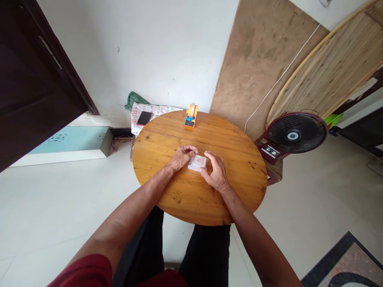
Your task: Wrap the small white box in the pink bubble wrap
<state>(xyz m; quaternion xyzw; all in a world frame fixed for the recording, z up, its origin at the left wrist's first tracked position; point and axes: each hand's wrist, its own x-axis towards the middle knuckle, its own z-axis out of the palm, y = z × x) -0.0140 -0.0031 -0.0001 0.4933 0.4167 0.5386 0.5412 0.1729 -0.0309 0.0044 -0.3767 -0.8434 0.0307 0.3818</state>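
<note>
A small white packet with red print (199, 161), in clear crinkled plastic, lies near the middle of the round wooden table (167, 179). At its left edge is my left hand (181, 156), its thumb and fingers closed in a pinch on the plastic. My right hand (217, 172) is on the packet's other side, thumb and fingers spread apart. The right thumb reaches the packet's lower right corner; whether it presses there I cannot tell. Beyond both hands, an orange tape dispenser (191, 115) stands near the table's far edge.
A dark phone (144, 118) rests on a printed white sack (136, 109) beyond the table's left rim. To the right stands a black-faced fan (299, 133) with a dark red base. A white cable (278, 77) runs down the wooden board (242, 59) behind the table.
</note>
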